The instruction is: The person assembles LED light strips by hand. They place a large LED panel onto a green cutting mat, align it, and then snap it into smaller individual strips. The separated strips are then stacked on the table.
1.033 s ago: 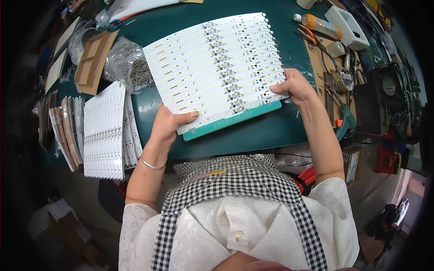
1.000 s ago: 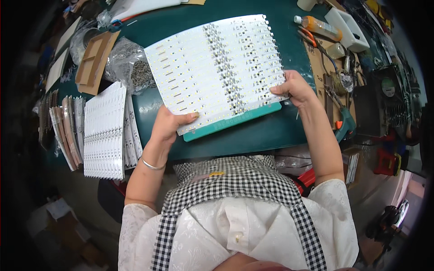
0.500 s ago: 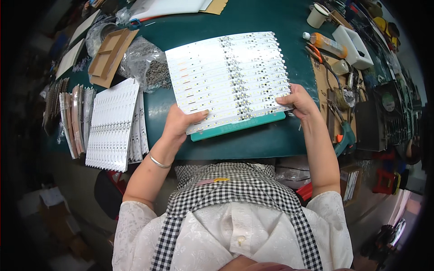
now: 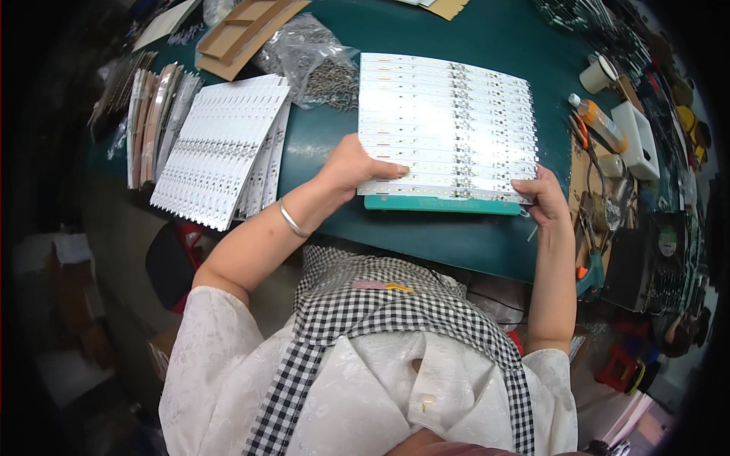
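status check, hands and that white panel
Left hand and right hand grip white panel by its near corners. Panel over teal tray. Nothing blocking.

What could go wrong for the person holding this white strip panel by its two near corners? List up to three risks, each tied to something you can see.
1. The white strip panel is wide and thin, and the left hand and right hand grip only its near edge, so it may flex or snap along its scored lines.
2. The far right corner lies close to the orange-capped bottle and paper cup; a swing could tip them.
3. The stack of panels overhangs the table edge and might slide off.
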A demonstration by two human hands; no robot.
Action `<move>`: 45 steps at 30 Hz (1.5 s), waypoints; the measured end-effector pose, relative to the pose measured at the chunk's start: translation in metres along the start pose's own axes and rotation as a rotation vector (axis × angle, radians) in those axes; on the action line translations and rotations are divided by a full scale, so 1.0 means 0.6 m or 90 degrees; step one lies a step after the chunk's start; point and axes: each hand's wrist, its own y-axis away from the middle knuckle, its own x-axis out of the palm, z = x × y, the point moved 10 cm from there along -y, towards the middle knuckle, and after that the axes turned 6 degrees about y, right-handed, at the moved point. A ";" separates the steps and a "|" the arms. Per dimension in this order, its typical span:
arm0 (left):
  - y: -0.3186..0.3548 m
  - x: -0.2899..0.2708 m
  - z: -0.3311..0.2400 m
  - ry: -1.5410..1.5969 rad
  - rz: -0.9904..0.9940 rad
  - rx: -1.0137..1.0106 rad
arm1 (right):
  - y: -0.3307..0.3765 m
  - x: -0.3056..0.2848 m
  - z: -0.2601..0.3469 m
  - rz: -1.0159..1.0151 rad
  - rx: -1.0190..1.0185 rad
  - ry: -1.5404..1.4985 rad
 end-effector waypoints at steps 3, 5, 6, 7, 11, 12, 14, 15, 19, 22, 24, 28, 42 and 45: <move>-0.006 -0.007 0.007 -0.012 0.002 -0.027 | -0.001 0.000 -0.002 -0.004 0.008 -0.007; -0.011 -0.006 0.007 -0.017 0.010 -0.034 | 0.002 0.001 0.000 -0.005 0.008 -0.009; -0.009 -0.008 0.005 -0.017 0.004 -0.019 | 0.002 0.003 0.000 -0.004 0.012 -0.017; -0.009 -0.008 0.004 -0.017 0.001 -0.004 | 0.003 0.002 0.001 -0.006 0.016 -0.025; -0.002 -0.026 0.000 0.166 -0.046 0.055 | 0.005 0.004 0.004 -0.008 0.001 -0.021; -0.001 -0.023 -0.005 0.136 -0.029 0.076 | 0.005 0.003 0.005 -0.008 -0.005 -0.022; 0.008 -0.019 -0.008 0.082 -0.003 0.115 | 0.004 0.002 0.001 -0.009 0.001 -0.015; 0.005 -0.019 -0.008 0.066 0.004 0.100 | 0.003 -0.002 -0.001 -0.011 0.008 -0.009; 0.001 -0.018 -0.009 0.022 0.013 0.049 | 0.005 -0.001 -0.003 -0.010 0.021 -0.004; 0.005 -0.018 -0.009 0.025 -0.003 0.096 | 0.007 0.002 -0.002 -0.010 0.032 0.005; 0.009 -0.017 -0.012 0.032 -0.013 0.118 | 0.010 0.006 0.003 -0.001 0.006 0.011; 0.017 -0.018 -0.026 0.005 -0.021 0.122 | 0.020 0.001 0.016 0.020 -0.089 0.041; 0.036 -0.031 -0.081 0.194 -0.106 0.316 | 0.061 -0.039 0.031 -0.102 -0.182 0.102; 0.042 -0.050 -0.108 0.220 -0.140 0.409 | 0.063 -0.039 0.060 -0.084 -0.264 0.051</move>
